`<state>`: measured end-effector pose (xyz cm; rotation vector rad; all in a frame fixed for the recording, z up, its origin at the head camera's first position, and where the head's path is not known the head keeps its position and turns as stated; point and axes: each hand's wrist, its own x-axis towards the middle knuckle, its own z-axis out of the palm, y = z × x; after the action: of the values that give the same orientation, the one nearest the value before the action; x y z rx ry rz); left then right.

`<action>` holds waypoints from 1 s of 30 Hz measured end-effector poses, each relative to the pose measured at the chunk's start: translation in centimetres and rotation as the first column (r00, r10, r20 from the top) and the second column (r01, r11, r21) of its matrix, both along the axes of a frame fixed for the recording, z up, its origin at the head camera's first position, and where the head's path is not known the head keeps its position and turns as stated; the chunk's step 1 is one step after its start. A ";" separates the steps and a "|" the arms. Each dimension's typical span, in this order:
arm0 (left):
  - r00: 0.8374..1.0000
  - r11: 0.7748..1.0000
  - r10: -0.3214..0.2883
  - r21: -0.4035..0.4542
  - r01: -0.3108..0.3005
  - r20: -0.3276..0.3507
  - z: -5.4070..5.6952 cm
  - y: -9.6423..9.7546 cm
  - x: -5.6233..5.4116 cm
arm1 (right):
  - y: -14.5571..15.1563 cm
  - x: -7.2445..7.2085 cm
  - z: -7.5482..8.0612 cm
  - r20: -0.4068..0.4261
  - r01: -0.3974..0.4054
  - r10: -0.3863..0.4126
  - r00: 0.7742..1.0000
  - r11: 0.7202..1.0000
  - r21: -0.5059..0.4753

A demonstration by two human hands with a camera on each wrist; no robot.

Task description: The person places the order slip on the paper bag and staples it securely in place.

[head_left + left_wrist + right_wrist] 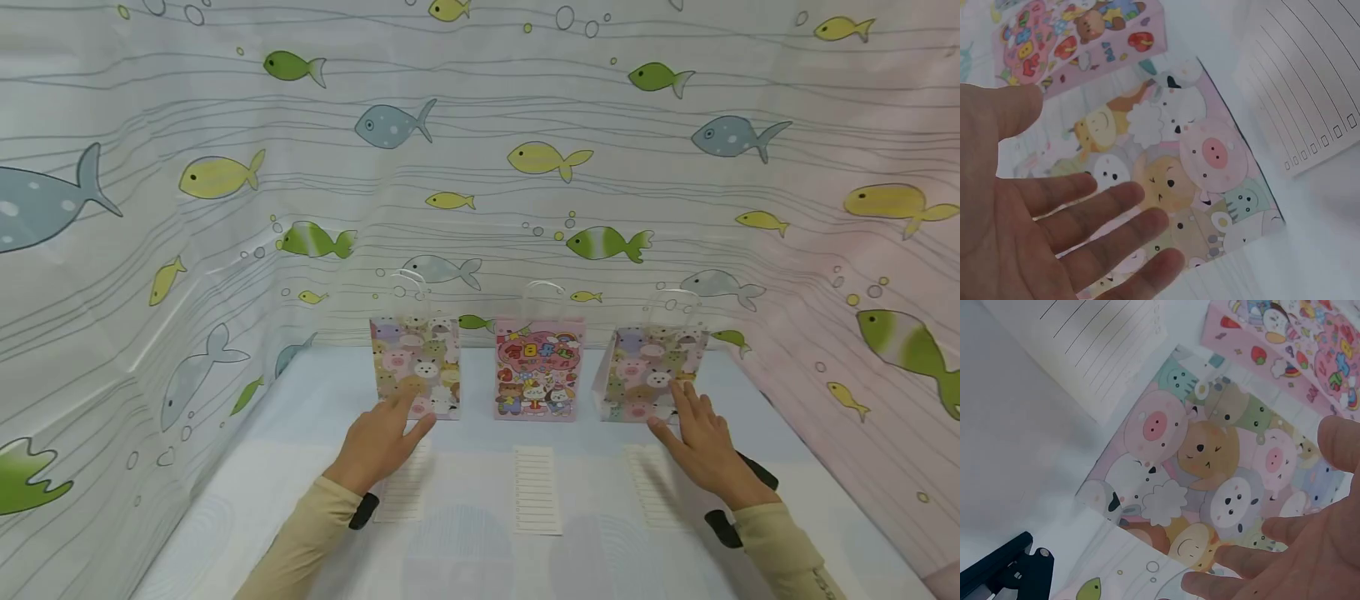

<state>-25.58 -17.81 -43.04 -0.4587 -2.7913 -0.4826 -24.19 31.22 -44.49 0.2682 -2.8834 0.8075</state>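
Three paper gift bags with clear handles stand upright in a row. The left gift bag (416,354) and the right gift bag (651,362) carry cartoon animal faces; the middle gift bag (537,371) is pink with cartoon characters and lettering. My left hand (380,440), fingers straight and spread, is in front of the left bag and overlaps its lower part in the head view. In the left wrist view, the palm of that hand (1060,231) holds nothing. My right hand (699,442) is likewise extended with nothing in it, its fingertips overlapping the right bag's front.
Lined paper strips with checkboxes lie in front of the bags: a left strip (405,492), a middle strip (536,492) and a right strip (652,492). Behind the pale tabletop (465,467) hangs a fish-print curtain (480,192), which also encloses both sides.
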 end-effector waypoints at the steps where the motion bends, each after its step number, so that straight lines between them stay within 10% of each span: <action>1: 1.000 1.000 -0.013 0.008 0.013 0.004 0.1 0.1 0.0 | 0.0 -0.1 0.0 -0.001 0.001 -0.001 1.000 1.000 0.003; 16: 0.973 0.978 -0.096 0.163 0.131 -0.209 1.1 2.1 -1.7 | -0.3 -0.8 0.0 -0.017 -0.024 0.024 1.000 1.000 -0.009; 30: 0.913 0.933 -0.210 0.207 0.294 -0.349 2.3 6.2 -5.2 | -0.8 -1.0 -0.5 -0.047 -0.051 0.050 0.998 0.998 -0.027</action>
<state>-30.81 -11.65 -40.78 -0.7704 -2.3250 -0.7413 -25.15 30.45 -44.96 0.3531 -2.8302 0.8377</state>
